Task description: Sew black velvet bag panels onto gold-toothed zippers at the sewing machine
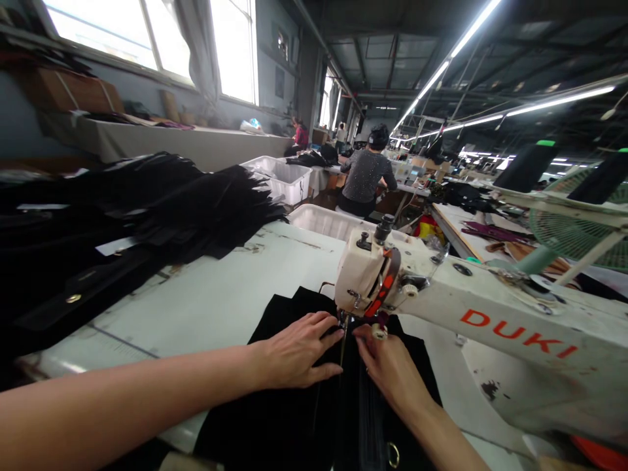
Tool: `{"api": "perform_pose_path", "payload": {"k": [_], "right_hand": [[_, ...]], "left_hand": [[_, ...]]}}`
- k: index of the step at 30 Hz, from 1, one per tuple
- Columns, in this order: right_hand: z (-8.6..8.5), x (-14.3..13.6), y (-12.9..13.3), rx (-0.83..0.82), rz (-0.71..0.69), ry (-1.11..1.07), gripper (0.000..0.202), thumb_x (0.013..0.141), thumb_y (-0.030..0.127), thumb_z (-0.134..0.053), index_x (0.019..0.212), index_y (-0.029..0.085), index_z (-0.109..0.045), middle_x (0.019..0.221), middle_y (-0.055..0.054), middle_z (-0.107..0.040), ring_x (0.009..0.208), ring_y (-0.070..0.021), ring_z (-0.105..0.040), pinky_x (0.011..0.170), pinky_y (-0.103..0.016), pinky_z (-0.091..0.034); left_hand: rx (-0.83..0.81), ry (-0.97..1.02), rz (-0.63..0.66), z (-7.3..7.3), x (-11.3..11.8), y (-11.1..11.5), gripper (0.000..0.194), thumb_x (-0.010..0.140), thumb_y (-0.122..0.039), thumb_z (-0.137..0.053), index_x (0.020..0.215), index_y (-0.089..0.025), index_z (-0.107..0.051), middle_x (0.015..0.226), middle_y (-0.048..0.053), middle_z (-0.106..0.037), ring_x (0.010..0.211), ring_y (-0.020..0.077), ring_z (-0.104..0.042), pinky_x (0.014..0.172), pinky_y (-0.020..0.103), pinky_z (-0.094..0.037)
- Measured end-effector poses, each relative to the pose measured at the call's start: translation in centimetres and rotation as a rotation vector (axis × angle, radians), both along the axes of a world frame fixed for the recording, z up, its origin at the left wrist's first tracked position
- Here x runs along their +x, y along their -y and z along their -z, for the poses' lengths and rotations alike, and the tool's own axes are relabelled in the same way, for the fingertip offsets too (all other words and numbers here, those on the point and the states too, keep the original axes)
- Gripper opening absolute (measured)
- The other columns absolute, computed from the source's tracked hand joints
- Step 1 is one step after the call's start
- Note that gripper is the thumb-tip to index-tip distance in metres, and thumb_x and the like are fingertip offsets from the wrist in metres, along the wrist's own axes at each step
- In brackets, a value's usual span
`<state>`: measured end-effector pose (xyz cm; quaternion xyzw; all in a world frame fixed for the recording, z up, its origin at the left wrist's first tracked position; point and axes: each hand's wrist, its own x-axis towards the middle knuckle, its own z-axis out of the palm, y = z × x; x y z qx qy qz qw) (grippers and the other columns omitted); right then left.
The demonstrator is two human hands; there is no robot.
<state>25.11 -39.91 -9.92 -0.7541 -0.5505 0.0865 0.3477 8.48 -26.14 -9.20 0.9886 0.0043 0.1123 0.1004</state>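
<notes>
A piece of black fabric [294, 418] lies under the needle area of a white sewing machine [520, 333] marked DUKI. A thin, shiny gold-coloured strip [345, 343] runs down the fabric from the presser foot. My left hand [299, 350] rests on the fabric left of the strip, palm down, fingers apart. To the right of it, my right hand [387, 363] has its fingers closed on the fabric close to the foot; its fingertips are partly hidden. A gold metal ring [393, 454] shows on the fabric near the bottom edge.
A big pile of black pieces [147, 203] covers the table's left side. White plastic bins [282, 176] stand beyond the table's far edge. A co-worker [367, 173] sits ahead, back turned. Dark thread cones [524, 163] and a green fan [574, 229] are at right.
</notes>
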Motion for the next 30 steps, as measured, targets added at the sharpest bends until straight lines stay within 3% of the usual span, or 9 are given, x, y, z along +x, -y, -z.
{"api": "perform_pose_path", "payload": {"k": [8, 13, 19, 30], "right_hand": [[1.9, -1.7, 0.9, 0.011, -0.024, 0.217, 0.033, 0.094, 0.020, -0.036, 0.101, 0.021, -0.069, 0.086, -0.003, -0.074, 0.070, -0.0191, -0.072, 0.064, -0.027, -0.051], [2.1, -2.0, 1.0, 0.049, -0.035, 0.301, 0.034, 0.093, 0.016, -0.035, 0.098, 0.021, -0.068, 0.083, -0.002, -0.074, 0.065, -0.0178, -0.072, 0.060, -0.026, -0.053], [2.2, -1.7, 0.7, 0.075, -0.048, 0.390, 0.037, 0.093, 0.015, -0.033, 0.102, 0.018, -0.069, 0.093, -0.007, -0.076, 0.071, -0.0198, -0.074, 0.062, -0.026, -0.058], [2.5, -1.2, 0.5, 0.097, -0.063, 0.451, 0.038, 0.095, 0.015, -0.032, 0.101, 0.015, -0.070, 0.084, -0.006, -0.075, 0.067, -0.0189, -0.074, 0.061, -0.024, -0.058]], "left_hand": [[-0.028, -0.005, -0.011, 0.5, -1.2, 0.8, 0.062, 0.094, -0.050, -0.055, 0.140, -0.010, -0.052, 0.141, 0.020, -0.053, 0.134, 0.0350, -0.046, 0.110, 0.049, -0.039], [-0.046, -0.001, 0.010, 0.2, -1.5, 0.7, 0.062, 0.092, -0.050, -0.058, 0.138, -0.008, -0.054, 0.140, 0.021, -0.054, 0.132, 0.0348, -0.048, 0.110, 0.048, -0.041], [-0.058, 0.022, 0.016, 0.3, -1.1, 0.2, 0.061, 0.092, -0.049, -0.059, 0.137, -0.008, -0.055, 0.141, 0.021, -0.053, 0.132, 0.0346, -0.048, 0.111, 0.046, -0.040], [-0.077, 0.010, 0.007, 0.5, -1.1, 0.1, 0.062, 0.092, -0.050, -0.058, 0.139, -0.010, -0.054, 0.141, 0.020, -0.054, 0.134, 0.0334, -0.047, 0.112, 0.044, -0.039]]}}
